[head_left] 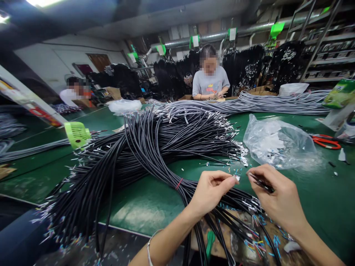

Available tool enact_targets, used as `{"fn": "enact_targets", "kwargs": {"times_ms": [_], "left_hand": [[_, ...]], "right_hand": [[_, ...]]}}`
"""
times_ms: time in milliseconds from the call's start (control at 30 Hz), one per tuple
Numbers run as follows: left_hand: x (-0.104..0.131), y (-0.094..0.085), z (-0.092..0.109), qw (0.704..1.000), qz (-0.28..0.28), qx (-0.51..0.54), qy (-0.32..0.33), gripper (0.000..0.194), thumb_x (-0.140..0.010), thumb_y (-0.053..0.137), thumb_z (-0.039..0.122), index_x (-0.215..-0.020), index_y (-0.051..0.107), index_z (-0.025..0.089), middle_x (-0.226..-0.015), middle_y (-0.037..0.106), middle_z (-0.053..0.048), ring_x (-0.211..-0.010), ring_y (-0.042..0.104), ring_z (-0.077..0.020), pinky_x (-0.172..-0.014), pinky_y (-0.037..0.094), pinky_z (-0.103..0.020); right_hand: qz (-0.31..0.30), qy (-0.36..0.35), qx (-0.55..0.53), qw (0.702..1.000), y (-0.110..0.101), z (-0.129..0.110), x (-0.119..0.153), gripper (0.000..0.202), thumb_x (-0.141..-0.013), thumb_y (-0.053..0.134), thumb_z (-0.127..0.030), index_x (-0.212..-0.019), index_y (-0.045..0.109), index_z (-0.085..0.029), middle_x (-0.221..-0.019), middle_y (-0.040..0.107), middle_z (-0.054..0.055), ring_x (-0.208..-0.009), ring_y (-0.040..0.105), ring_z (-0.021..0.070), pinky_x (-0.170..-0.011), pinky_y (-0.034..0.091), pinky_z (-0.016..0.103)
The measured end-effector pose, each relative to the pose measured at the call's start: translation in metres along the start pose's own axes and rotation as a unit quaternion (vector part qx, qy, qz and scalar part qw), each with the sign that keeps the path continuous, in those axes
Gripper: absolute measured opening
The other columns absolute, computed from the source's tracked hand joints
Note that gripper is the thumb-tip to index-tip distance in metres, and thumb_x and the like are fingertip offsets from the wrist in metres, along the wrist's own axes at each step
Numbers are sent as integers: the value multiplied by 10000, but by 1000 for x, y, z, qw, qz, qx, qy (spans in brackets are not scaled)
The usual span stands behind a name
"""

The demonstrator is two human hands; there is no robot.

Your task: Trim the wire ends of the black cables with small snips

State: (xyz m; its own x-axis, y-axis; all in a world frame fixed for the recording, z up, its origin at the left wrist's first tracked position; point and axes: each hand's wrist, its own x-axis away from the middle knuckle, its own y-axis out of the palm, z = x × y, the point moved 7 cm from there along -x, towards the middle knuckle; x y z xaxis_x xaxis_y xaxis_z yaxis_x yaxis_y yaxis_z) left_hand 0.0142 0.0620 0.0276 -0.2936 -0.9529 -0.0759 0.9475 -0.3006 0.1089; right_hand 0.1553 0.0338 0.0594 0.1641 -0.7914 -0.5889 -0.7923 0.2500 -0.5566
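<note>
My left hand [212,190] is closed in a pinch on the stripped end of a cable, whose white, foil-like tip [237,177] pokes out past the thumb. Just to its right, my right hand [279,197] wraps around a slim dark hand tool [262,183]; fingers cover much of it, and its exact kind cannot be made out. A small gap separates the two hands' fingertips. Under both hands runs a bundle of black cables [163,168], bound with a red tie [179,183]. Coloured wires [256,247] fan out from several cable ends below my right hand.
A large heap of black cables [133,159] covers the green table [144,218]. Grey cables [249,105] lie behind it. Nearby are a clear plastic bag [280,144], red-handled scissors [327,141], a green fan [77,135] and blue scraps [276,244]. A person [210,79] sits across the table.
</note>
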Motion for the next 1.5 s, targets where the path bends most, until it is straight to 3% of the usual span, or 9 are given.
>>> {"fn": "enact_targets", "kwargs": {"times_ms": [200, 500, 733, 933, 1033, 1133, 1233, 1367, 1500], "left_hand": [[1, 0, 2, 999, 16, -33, 36, 326, -651, 746, 425, -684, 731, 101, -568, 542, -25, -491, 440, -79, -441, 326, -196], [10, 2, 19, 977, 22, -119, 174, 120, -668, 765, 246, -673, 727, 132, -580, 578, -28, -525, 480, -101, -484, 347, -217], [31, 1, 44, 891, 136, -274, 334, 41, -739, 675, 108, -753, 704, 133, -626, 625, -30, -540, 533, -100, -494, 418, -206], [47, 11, 46, 772, 152, -398, 472, 197, -777, 582, 34, -914, 676, 139, -611, 634, -21, -507, 555, -90, -473, 444, -191], [50, 12, 42, 736, 173, -430, 493, 231, -787, 563, 51, -965, 668, 154, -586, 615, -8, -495, 562, -92, -475, 454, -194], [48, 12, 41, 742, 179, -440, 473, 192, -797, 566, 75, -938, 674, 150, -565, 589, -2, -483, 537, -89, -466, 437, -195], [41, 10, 43, 786, 172, -420, 419, 107, -802, 592, 105, -856, 678, 139, -580, 580, -10, -495, 504, -87, -457, 403, -199], [39, 4, 49, 835, 181, -361, 375, 76, -808, 609, 154, -793, 682, 140, -588, 572, -14, -483, 481, -84, -433, 376, -197], [43, 0, 51, 831, 202, -347, 384, 60, -790, 627, 140, -796, 687, 139, -578, 575, -14, -478, 483, -88, -425, 373, -201]], "right_hand": [[16, -59, -26, 998, -1, -13, 6, 163, -830, 546, -83, -934, 579, -205, -858, 572, 27, -757, 555, 147, -656, 427, 257], [-70, 96, -168, 979, 12, -3, -1, 170, -898, 481, -294, -833, 596, -188, -769, 628, 19, -750, 609, 153, -644, 495, 229], [-32, 114, -140, 983, 2, 4, 1, 197, -865, 528, -319, -855, 681, -196, -732, 672, 21, -652, 628, 157, -553, 500, 233], [-18, 84, -118, 989, 2, -1, 2, 179, -843, 575, -303, -754, 677, -187, -671, 651, 13, -568, 581, 134, -483, 455, 215], [-21, 72, -99, 992, 6, -5, 4, 202, -849, 568, -273, -686, 648, -185, -616, 634, 4, -508, 557, 119, -436, 427, 206], [9, 6, -77, 997, 5, -17, 7, 100, -830, 585, -185, -748, 642, -184, -638, 623, 1, -525, 557, 114, -481, 445, 212], [25, -51, -59, 997, 3, -25, 10, 80, -823, 581, -144, -829, 641, -196, -681, 626, 0, -564, 578, 113, -526, 469, 210], [43, 25, -20, 999, -4, -8, 9, 193, -844, 575, -296, -1020, 607, -223, -803, 652, 14, -642, 621, 132, -559, 509, 210], [11, 19, -2, 1000, 0, -2, 5, 298, -894, 497, -308, -1179, 565, -252, -1041, 640, 52, -926, 626, 177, -773, 524, 273]]}}
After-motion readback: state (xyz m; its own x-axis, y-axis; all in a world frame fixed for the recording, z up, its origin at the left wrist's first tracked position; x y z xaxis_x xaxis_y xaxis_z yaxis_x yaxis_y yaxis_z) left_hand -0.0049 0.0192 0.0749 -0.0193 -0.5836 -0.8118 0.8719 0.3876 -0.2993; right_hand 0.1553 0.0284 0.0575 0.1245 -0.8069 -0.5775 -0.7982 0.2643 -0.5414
